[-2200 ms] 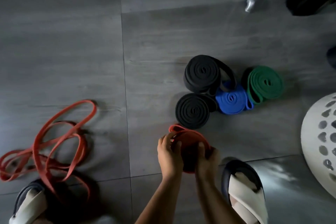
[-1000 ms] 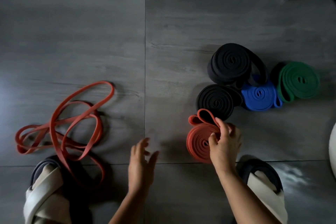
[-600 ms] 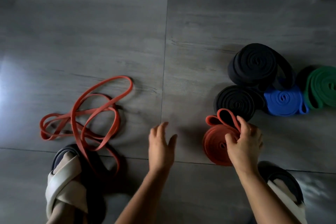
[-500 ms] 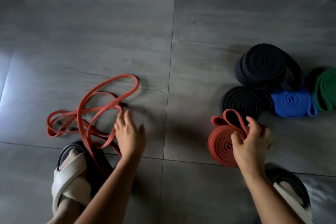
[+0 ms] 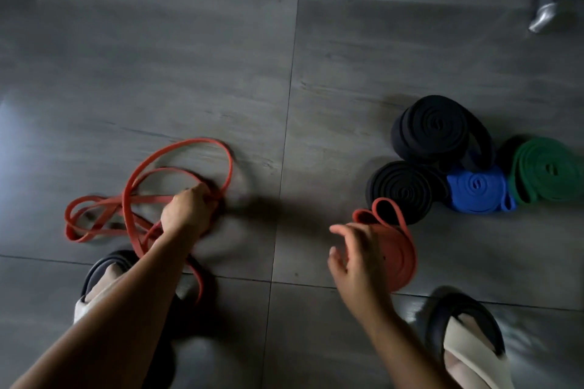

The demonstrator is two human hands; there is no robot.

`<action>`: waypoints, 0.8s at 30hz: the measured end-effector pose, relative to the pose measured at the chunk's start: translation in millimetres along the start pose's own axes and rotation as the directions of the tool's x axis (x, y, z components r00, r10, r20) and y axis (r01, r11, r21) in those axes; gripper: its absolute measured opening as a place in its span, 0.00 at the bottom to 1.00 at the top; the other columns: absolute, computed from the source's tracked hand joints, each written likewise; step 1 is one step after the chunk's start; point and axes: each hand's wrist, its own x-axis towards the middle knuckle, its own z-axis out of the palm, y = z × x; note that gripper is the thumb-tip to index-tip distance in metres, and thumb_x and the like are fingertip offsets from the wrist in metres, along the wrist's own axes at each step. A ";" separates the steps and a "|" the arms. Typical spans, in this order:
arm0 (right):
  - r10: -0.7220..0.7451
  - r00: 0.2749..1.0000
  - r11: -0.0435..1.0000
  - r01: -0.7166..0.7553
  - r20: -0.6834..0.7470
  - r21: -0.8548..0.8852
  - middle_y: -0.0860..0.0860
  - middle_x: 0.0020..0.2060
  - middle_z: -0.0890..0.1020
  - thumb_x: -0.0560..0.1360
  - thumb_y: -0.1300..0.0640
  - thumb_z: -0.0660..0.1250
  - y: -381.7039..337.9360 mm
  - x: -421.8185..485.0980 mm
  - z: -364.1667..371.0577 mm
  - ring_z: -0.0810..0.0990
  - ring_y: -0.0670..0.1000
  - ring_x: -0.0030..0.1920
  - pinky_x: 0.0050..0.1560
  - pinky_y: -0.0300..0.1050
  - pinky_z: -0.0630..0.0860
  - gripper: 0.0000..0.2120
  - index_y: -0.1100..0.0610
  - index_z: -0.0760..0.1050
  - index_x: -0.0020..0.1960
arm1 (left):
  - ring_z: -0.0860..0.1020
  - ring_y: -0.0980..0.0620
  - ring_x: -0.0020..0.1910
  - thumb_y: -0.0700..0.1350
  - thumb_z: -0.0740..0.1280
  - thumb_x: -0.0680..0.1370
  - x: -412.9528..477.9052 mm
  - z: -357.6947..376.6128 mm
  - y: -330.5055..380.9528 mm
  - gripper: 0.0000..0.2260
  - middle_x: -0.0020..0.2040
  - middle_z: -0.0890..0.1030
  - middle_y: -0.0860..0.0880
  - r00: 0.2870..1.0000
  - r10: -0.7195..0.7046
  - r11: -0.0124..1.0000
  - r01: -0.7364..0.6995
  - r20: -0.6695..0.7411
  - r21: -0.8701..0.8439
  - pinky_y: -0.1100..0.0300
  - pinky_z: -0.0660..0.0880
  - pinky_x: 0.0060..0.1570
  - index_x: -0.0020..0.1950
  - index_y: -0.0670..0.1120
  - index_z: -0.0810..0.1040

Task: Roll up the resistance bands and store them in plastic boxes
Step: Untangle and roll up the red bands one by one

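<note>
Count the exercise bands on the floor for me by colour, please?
Black, rolled: 2
Blue, rolled: 1
Green, rolled: 1
Red, rolled: 1
Red, loose tangle under the left hand: looks like 1, though the strands overlap
Total: 6

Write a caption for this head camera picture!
Left hand grabs the loose red band; right hand open beside the rolled red band.

My left grip (image 5: pixel 189 210) closes on the loose band (image 5: pixel 139 199) on the floor (image 5: pixel 221 73); right of my right grip (image 5: pixel 357 257) lies a rolled band (image 5: pixel 401 257), four more rolls (image 5: pixel 474 167) beyond it.
</note>
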 end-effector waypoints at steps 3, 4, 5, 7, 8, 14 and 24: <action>0.008 0.982 0.999 -0.014 0.188 0.031 0.55 0.45 0.78 0.68 0.54 0.58 -23.4 -14.1 3.7 0.74 0.50 0.47 0.49 0.38 0.68 0.18 0.53 0.68 0.58 | 0.78 0.39 0.52 0.51 0.66 0.76 -35.2 -13.2 10.3 0.11 0.51 0.81 0.41 0.989 0.146 0.989 -0.146 0.016 0.018 0.53 0.72 0.46 0.54 0.48 0.79; 0.005 0.974 0.999 -0.015 0.228 0.043 0.54 0.44 0.78 0.68 0.54 0.58 -34.1 -16.0 1.9 0.74 0.50 0.45 0.47 0.39 0.69 0.21 0.52 0.66 0.61 | 0.78 0.41 0.51 0.52 0.66 0.75 -48.3 -21.3 11.7 0.11 0.50 0.82 0.43 0.976 0.208 0.978 -0.209 0.065 0.000 0.54 0.72 0.45 0.52 0.48 0.79; -0.007 0.964 0.998 -0.008 0.265 0.056 0.53 0.43 0.77 0.67 0.54 0.59 -47.7 -15.8 -2.7 0.74 0.49 0.45 0.45 0.40 0.69 0.25 0.51 0.64 0.64 | 0.79 0.43 0.50 0.53 0.67 0.74 -62.1 -30.1 13.2 0.10 0.48 0.82 0.45 0.949 0.286 0.958 -0.286 0.132 -0.022 0.56 0.72 0.44 0.50 0.49 0.79; -0.054 0.947 0.998 0.037 0.318 0.058 0.53 0.47 0.76 0.69 0.54 0.62 -75.5 -11.1 -12.6 0.72 0.49 0.48 0.47 0.38 0.69 0.32 0.49 0.59 0.72 | 0.80 0.48 0.45 0.53 0.68 0.72 -89.6 -56.1 16.3 0.10 0.42 0.81 0.49 0.842 0.474 0.880 -0.450 0.256 -0.149 0.57 0.72 0.43 0.46 0.48 0.80; -0.052 0.926 0.995 0.015 0.374 0.101 0.53 0.51 0.75 0.70 0.53 0.63 -92.0 -7.6 -21.0 0.72 0.50 0.51 0.51 0.38 0.69 0.33 0.48 0.57 0.74 | 0.80 0.52 0.41 0.53 0.69 0.70 -102.4 -72.3 17.8 0.08 0.38 0.80 0.53 0.781 0.563 0.822 -0.500 0.269 -0.272 0.58 0.73 0.41 0.43 0.49 0.80; -0.226 0.908 0.958 0.142 0.353 0.248 0.47 0.39 0.73 0.72 0.47 0.67 -175.0 22.7 -92.0 0.74 0.48 0.42 0.42 0.37 0.66 0.15 0.56 0.80 0.51 | 0.70 0.56 0.31 0.54 0.74 0.63 -162.2 -183.8 26.0 0.07 0.30 0.74 0.53 0.760 0.643 0.657 -0.485 0.092 -0.578 0.59 0.67 0.35 0.35 0.61 0.77; -0.499 0.831 0.859 0.437 0.245 0.267 0.55 0.43 0.77 0.70 0.58 0.71 -294.6 14.3 -269.1 0.76 0.51 0.41 0.45 0.42 0.72 0.11 0.61 0.81 0.51 | 0.73 0.53 0.33 0.60 0.63 0.67 -289.5 -283.6 25.8 0.15 0.31 0.77 0.51 0.658 0.691 0.256 -0.610 -0.300 -0.750 0.62 0.69 0.38 0.39 0.49 0.77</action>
